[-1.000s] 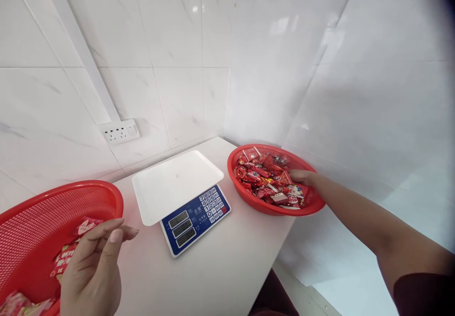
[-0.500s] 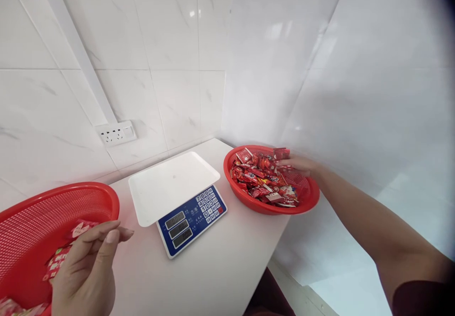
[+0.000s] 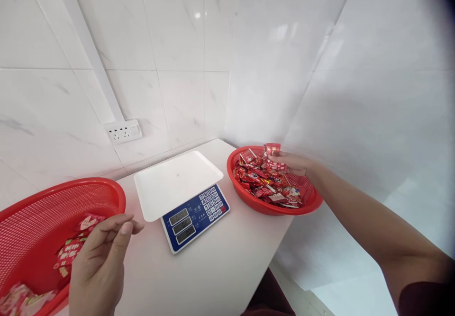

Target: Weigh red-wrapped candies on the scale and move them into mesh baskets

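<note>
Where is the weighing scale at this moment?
In the head view, the scale sits mid-table between the two red baskets, left and right, below the wall socket.

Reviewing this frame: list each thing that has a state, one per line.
right hand: raised over the right basket, fingers shut on red candy packets
left hand: loosely curled, holding nothing
scale: white tray bare, displays unreadable
right basket: heaped with red packets
left basket: few packets inside
wall socket: nothing plugged in

Red, white and blue on a white bench [image 3: 227, 264]
2 red mesh baskets [image 3: 249, 201], red-wrapped sweets [image 3: 265, 183], a white-trayed scale [image 3: 177, 183] with blue keypad, grey-veined white tiles [image 3: 170, 46].
</note>
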The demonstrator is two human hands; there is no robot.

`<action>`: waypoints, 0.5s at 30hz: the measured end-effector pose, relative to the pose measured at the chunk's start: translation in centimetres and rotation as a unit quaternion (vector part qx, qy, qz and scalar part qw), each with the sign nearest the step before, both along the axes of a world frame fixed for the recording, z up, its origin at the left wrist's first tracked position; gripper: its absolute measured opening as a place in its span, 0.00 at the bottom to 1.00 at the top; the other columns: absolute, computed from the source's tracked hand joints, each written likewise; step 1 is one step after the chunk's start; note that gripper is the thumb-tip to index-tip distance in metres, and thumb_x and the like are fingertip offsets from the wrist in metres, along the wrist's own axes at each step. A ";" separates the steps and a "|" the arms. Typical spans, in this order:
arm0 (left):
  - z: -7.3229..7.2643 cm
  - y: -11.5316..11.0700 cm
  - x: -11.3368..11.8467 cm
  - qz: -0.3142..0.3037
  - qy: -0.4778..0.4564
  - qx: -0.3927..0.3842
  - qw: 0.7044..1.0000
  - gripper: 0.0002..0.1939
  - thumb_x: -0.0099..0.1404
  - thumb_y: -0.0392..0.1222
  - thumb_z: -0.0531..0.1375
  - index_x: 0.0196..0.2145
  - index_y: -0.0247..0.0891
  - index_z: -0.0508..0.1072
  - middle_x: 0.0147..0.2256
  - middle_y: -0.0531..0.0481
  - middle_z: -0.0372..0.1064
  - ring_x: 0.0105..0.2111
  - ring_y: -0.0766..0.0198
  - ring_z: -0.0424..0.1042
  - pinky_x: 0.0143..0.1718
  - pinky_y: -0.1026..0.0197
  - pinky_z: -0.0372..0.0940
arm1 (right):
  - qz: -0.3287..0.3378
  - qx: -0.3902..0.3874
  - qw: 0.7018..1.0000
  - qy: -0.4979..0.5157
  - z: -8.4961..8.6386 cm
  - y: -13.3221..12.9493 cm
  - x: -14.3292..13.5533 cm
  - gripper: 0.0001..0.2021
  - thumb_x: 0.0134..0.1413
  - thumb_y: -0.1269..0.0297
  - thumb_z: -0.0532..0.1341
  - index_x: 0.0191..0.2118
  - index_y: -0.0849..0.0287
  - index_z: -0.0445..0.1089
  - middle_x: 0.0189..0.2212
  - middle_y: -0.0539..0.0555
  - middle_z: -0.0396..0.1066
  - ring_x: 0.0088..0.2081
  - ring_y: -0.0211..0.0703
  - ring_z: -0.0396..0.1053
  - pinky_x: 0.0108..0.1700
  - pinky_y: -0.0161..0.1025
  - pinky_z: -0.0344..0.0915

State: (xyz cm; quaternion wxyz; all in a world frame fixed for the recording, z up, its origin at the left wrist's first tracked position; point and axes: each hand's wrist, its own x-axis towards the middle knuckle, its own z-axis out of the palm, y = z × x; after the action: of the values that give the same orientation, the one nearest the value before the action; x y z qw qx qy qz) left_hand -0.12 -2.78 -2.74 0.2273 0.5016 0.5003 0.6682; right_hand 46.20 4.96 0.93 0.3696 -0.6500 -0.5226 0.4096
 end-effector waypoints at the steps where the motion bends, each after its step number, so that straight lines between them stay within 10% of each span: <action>1: 0.2 -0.1 0.0 -0.001 -0.005 -0.014 1.000 0.11 0.54 0.47 0.65 0.33 0.39 0.74 0.27 0.51 0.73 0.30 0.61 0.73 0.33 0.61 0.69 | 0.015 -0.005 1.000 0.007 0.2 0.1 -1.0 0.08 0.58 0.62 0.57 0.37 0.60 0.69 0.35 0.61 0.76 0.35 0.45 0.73 0.34 0.39 0.70; 15: 2.3 -1.9 -0.6 -0.056 -0.010 0.021 0.998 0.08 0.62 0.44 0.60 0.37 0.39 0.73 0.28 0.51 0.70 0.32 0.66 0.71 0.37 0.61 0.69 | 0.269 -0.018 0.959 -0.091 -0.8 7.5 -20.8 0.17 0.45 0.52 0.66 0.36 0.57 0.65 0.35 0.55 0.71 0.32 0.40 0.68 0.26 0.33 0.63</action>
State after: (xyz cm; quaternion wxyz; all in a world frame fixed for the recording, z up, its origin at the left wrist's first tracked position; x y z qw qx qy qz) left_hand -0.72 -4.70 -0.44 0.2590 0.5271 0.4551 0.6693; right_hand 25.39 12.41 0.11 0.1847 -0.5270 -0.7018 0.4423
